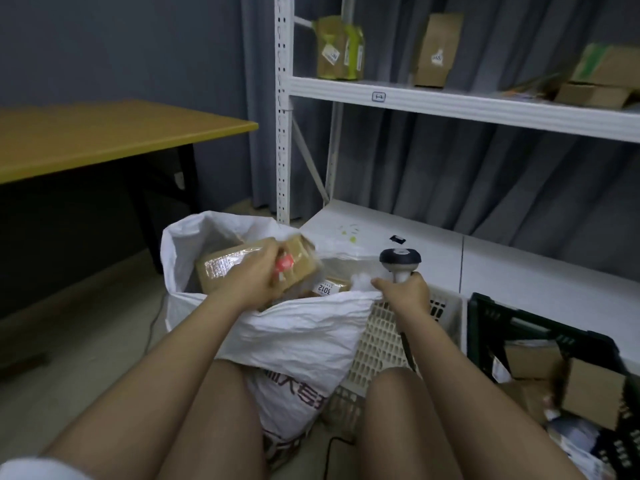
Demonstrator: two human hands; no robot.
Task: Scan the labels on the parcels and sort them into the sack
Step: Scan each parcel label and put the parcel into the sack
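Shelving: white metal rack (450, 105) rising behind the sack, a few brown cardboard boxes parked on its upper shelf, out of the way of the sorting.
Table: yellow-topped table (104, 133) well off to the left of the sack, nothing to do with this step as far as I can see.
Sack: big white woven plastic sack (304, 327) sitting between the person's knees, mouth pulled wide so parcels can drop straight in. At least one labelled parcel is already lying inside.
Crates: cream perforated plastic basket (381, 341) touching the sack's right side, and a dark green plastic crate (540, 327) beyond it with cardboard parcels in it, probably the pile still waiting.
Parcel: brown taped cardboard box with a printed label (239, 265), held over the sack's open mouth, tilted. Looks about to go in.
Left hand (249, 275): fingers wrapped round that box, firm grip.
Right hand (405, 289): curled round the handle of the black-and-grey handheld barcode scanner (400, 259), apparently also pinning the sack's rim to keep it open.
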